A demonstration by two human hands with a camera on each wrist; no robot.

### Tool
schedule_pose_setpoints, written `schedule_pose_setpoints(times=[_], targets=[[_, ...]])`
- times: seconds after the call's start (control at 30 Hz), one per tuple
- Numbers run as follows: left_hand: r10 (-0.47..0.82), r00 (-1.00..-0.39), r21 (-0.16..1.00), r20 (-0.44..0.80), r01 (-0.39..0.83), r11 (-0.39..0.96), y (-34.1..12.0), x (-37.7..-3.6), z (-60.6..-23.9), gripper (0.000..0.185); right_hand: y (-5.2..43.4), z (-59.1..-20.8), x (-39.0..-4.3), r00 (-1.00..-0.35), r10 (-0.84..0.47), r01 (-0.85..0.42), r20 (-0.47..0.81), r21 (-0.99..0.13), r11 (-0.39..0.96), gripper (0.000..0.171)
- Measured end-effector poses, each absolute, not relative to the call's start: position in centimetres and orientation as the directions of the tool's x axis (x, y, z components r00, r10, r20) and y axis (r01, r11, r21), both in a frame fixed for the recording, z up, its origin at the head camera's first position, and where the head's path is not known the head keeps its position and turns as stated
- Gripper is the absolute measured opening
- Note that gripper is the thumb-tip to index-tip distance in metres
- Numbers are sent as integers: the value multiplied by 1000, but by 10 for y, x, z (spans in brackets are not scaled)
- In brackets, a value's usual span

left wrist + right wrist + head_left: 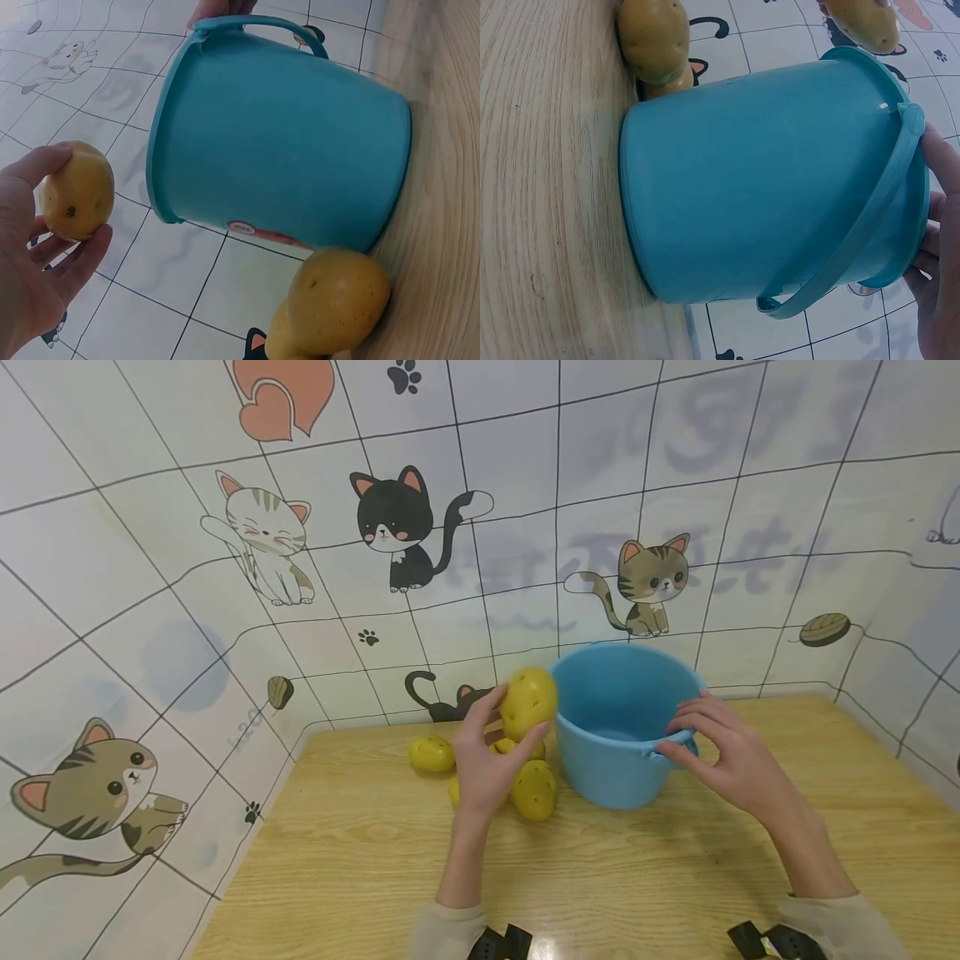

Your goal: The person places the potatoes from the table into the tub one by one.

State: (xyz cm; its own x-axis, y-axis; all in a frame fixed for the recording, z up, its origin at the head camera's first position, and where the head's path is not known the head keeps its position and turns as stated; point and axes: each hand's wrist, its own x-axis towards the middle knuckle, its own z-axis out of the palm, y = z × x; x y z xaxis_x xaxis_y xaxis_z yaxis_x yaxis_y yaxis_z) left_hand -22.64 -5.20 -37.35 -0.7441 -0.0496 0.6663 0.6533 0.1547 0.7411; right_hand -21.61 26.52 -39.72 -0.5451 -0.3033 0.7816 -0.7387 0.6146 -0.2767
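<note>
A yellow potato [531, 703] is held up off the table in my left hand [483, 768], thumb on one side and fingers on the other. It is level with the rim of a blue plastic bucket [611, 768], just to the left of it. My right hand [731, 758] grips the bucket's right rim, fingers over the inside and thumb at the front. The bucket stands upright on the table, its handle [855, 232] hanging down its side. Several more potatoes [534, 791] lie behind and beside my left hand, which partly covers them.
The wooden table [600, 877] runs up to a tiled-pattern wall [525, 568] with cartoon cats behind and at the left. Another potato [432, 753] lies at the left end of the group, near the back edge.
</note>
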Motion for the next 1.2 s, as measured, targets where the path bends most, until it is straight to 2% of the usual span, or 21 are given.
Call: schedule_pose_setpoints(times=[0.5,0.8,1.2], targets=[[-34,-710,704,704,690,171,-27,-229,-373,62,264,-396,-214,-544,-305,-741,782,-278,611,19],[15,-667,655,745,736,173,-10,-231,-373,62,265,-398,-216,-551,-299,-731,779,-278,623,21],[54,-644,619,763,752,229,2,-237,-372,60,265,-398,-216,-522,-306,-757,796,-268,597,26]])
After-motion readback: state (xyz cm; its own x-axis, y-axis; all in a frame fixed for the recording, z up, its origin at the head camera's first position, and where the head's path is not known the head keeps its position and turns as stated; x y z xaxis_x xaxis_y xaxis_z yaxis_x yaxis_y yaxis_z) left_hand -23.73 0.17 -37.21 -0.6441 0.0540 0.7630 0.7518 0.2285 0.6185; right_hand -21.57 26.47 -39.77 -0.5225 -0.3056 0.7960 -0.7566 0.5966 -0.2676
